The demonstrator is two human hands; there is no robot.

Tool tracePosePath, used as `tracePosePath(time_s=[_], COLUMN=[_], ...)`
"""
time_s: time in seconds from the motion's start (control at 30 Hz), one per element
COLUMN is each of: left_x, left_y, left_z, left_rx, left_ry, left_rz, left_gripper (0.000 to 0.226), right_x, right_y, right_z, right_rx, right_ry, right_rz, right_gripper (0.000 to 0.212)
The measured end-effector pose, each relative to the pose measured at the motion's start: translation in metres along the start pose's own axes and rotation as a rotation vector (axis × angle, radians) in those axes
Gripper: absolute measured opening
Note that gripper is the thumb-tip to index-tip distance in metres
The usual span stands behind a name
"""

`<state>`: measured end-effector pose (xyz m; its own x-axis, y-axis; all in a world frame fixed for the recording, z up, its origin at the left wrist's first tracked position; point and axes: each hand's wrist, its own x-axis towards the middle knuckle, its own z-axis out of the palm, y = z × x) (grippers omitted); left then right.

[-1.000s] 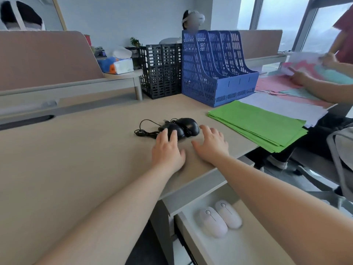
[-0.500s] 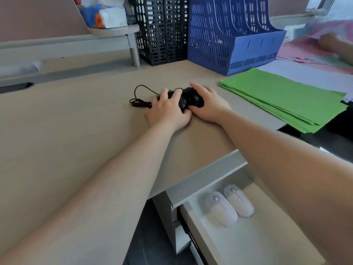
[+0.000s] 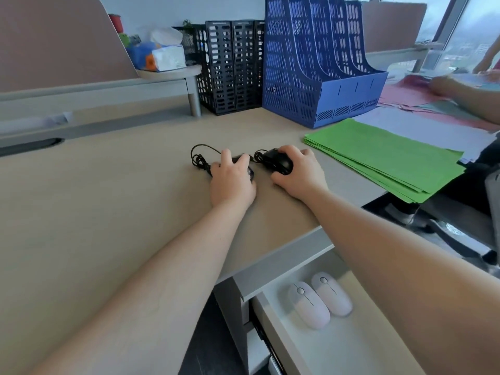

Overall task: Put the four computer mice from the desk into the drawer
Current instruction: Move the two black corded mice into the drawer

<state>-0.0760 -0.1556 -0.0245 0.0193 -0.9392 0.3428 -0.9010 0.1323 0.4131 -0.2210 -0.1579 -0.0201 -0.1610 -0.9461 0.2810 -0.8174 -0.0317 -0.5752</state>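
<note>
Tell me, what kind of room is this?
Most likely an office. A blue plastic file rack and black mesh file holders stand on a long beige desk, with a stack of green paper sheets beside them.

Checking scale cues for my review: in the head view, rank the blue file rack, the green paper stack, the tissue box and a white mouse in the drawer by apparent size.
1. blue file rack
2. green paper stack
3. tissue box and white mouse: alike; the mouse sits nearer the camera, so unranked.
</note>
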Motion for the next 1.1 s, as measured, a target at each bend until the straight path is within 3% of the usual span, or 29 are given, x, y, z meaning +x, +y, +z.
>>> tracePosePath(time_s=[0.3,0.6,0.87,1.1], left_x=[-0.061,-0.144,-0.222,-0.265], left_y=[0.020,0.082,0.130,0.139], left_z=[-0.050,-0.092,-0.078,-0.041], left_rx=[0.001,0.037,0.012,0.060], left_ry=[-0.076,-0.068,-0.135,-0.310], left_rz=[0.101,0.220,0.287,0.242], left_gripper=[0.043,0.037,0.029,0.019], right_x=[-0.067,-0.151,-0.218,-0.256], right_y=[0.005,0.005,0.043,0.081], right_z=[-0.044,-0.137,-0.182,-0.168], right_rx=[0.153,0.131,0.051,-0.014], right_ry=[-0.021,0.024,-0.021,-0.140], right_rz=[0.122,0.131,0.168,0.245], right_gripper=[0.057,0.048,0.051,0.048])
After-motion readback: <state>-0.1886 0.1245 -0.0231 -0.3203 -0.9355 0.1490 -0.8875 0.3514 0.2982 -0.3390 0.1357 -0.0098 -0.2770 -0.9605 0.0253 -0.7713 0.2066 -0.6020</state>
